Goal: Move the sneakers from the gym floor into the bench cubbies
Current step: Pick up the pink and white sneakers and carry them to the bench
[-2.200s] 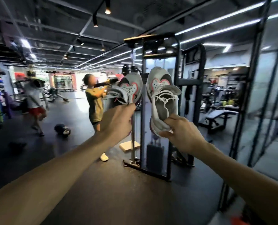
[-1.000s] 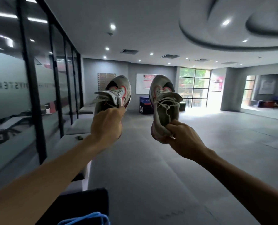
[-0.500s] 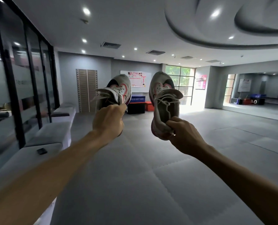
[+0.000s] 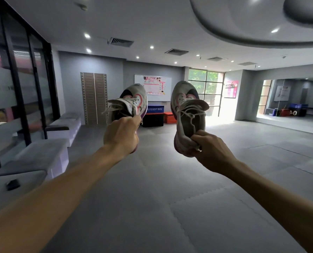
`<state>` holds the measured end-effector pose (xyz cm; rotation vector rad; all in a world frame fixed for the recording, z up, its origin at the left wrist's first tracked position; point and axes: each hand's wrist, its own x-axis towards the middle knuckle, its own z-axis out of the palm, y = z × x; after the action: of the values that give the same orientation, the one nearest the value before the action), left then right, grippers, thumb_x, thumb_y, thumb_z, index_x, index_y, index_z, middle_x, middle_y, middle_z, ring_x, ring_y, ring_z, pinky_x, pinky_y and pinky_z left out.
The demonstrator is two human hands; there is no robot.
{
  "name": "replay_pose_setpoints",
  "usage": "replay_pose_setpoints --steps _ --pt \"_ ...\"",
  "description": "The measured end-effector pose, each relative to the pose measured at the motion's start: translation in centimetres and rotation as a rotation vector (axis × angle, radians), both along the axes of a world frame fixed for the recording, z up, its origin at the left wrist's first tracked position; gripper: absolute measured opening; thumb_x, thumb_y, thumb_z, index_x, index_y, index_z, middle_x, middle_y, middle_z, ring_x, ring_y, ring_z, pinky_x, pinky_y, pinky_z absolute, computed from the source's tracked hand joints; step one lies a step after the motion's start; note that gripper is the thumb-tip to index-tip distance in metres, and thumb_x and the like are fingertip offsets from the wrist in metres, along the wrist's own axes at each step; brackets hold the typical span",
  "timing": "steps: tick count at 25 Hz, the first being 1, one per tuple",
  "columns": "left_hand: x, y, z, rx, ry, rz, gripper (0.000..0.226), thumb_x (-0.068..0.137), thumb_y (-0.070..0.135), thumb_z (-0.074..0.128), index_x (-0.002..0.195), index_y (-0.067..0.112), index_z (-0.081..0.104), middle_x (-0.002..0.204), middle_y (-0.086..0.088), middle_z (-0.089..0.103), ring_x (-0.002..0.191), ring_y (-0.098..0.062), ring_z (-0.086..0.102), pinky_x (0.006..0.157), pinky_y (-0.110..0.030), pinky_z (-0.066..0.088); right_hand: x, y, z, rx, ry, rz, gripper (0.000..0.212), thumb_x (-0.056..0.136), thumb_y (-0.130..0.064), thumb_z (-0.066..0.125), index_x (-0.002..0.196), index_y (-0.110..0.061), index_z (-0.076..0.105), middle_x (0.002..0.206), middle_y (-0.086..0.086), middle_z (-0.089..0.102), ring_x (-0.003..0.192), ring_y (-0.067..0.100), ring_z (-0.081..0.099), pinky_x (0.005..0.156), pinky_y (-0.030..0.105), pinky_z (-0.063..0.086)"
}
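Both arms are stretched out in front of me at chest height. My left hand [image 4: 122, 136] grips the heel of the left sneaker [image 4: 132, 102], a worn grey-white shoe with pink trim and loose laces, toe pointing up and away. My right hand [image 4: 209, 152] pinches the heel of the right sneaker [image 4: 186, 114], its opening facing me and its toe up. A row of grey padded benches [image 4: 42, 152] runs along the left glass wall; their cubby openings are not visible from here.
A small black object [image 4: 12, 184] lies on the nearest bench top. Grey floor mats [image 4: 170, 198] cover the room. Blue and red soft boxes [image 4: 154, 115] stand at the far wall under a whiteboard. A mirror wall is at the right.
The surroundings went from gym machines and people to a matted studio as my view swung round. The benches have slid further left in view. Both hands keep the same hold on the sneakers.
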<state>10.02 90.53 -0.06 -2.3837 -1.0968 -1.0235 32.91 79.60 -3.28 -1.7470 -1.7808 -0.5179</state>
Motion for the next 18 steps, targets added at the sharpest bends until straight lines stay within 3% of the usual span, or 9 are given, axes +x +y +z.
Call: replay_pose_setpoints --steps 5,18 --pt "7.5 12.3 0.1 -0.005 0.01 0.022 0.015 0.089 0.003 0.05 0.103 0.008 0.055 0.098 -0.015 0.067 0.087 -0.039 0.063 0.072 -0.044 0.054 8.0 12.4 -0.3 -0.012 0.001 0.01 0.007 0.082 -0.008 0.066 0.088 -0.012 0.066 0.088 0.004 0.058 0.067 0.023 0.053 0.061 0.04 0.05" --pt "25.8 51.7 1.1 0.07 0.031 0.041 0.02 0.085 0.001 0.056 0.103 0.011 0.056 0.093 -0.011 0.068 0.08 -0.036 0.065 0.066 -0.044 0.055 25.9 50.8 0.6 0.019 0.014 -0.011 0.003 0.081 -0.008 0.066 0.084 -0.01 0.066 0.086 0.004 0.057 0.068 0.026 0.052 0.061 0.041 0.047"
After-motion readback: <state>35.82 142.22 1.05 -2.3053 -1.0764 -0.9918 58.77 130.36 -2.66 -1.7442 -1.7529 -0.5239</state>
